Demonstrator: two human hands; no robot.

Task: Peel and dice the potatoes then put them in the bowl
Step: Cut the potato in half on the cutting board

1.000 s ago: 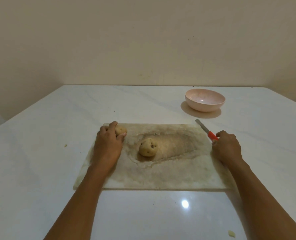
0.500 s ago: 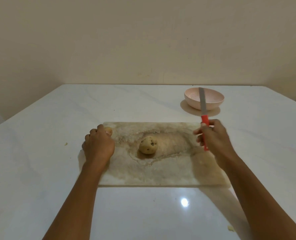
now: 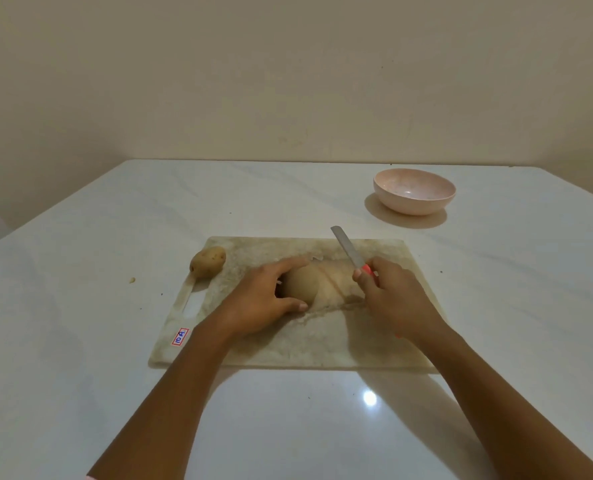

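In the head view, a potato [image 3: 300,284] is seen near the middle of the board [image 3: 323,344]. It is pale tan and rounded, and it is blurred, so its skin cannot be judged. It is clasped by the left hand [image 3: 262,303], with the forefinger curved over its far side and the thumb set against its near side. Its left part is hidden by that hand.

A second potato [image 3: 207,261] is found at the board's far left corner, beside the handle slot. It is tan with small dark spots, and its skin is on.

The knife [image 3: 348,251] is gripped by the right hand [image 3: 392,299], whose fingers are curled round the red handle. The blade is pointed away and to the left, above the board's far part, just right of the clasped potato.

A pink bowl [image 3: 414,191] is set on the white table [image 3: 80,306], well apart from the board, at the far right. A red-edged sticker [image 3: 180,337] is seen at the board's near left corner, and a crumb [image 3: 132,280] on the table to the left.

Counted: two potatoes, one knife, one bowl, one board.
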